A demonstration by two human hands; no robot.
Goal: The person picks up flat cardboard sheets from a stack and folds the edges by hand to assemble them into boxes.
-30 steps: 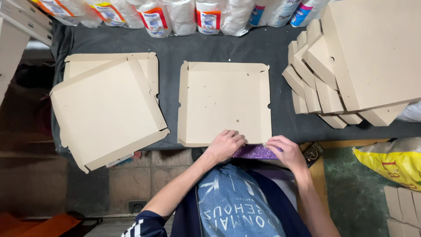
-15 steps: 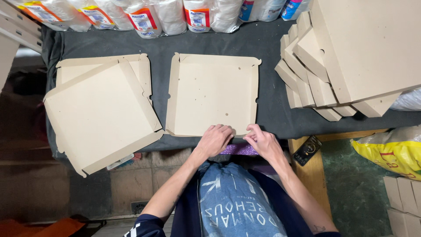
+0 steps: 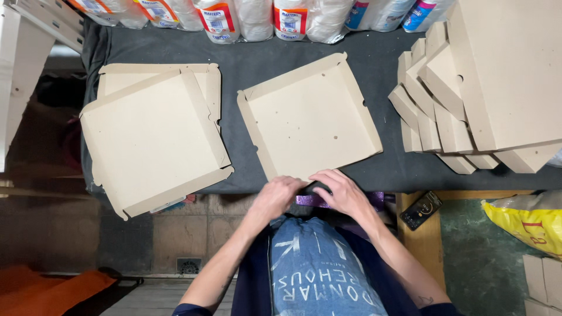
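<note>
A flat square cardboard box blank [image 3: 310,120] with raised side flaps lies tilted in the middle of the dark table [image 3: 374,64]. My left hand [image 3: 277,196] and my right hand [image 3: 339,192] meet at its near edge, by the table's front rim. Their fingers press on the near flap; the flap itself is mostly hidden under them. A purple glittery strip [image 3: 310,201] shows just below the hands.
Folded cardboard trays [image 3: 153,137] are stacked at the left. A tall pile of flat blanks [image 3: 486,88] stands at the right. Plastic bottles [image 3: 252,14] line the table's far edge. A dark phone [image 3: 421,210] lies on a wooden ledge; a yellow bag [image 3: 527,225] sits at right.
The middle blank has turned counter-clockwise and now lies tilted. Both hands have drawn closer together at its near edge.
</note>
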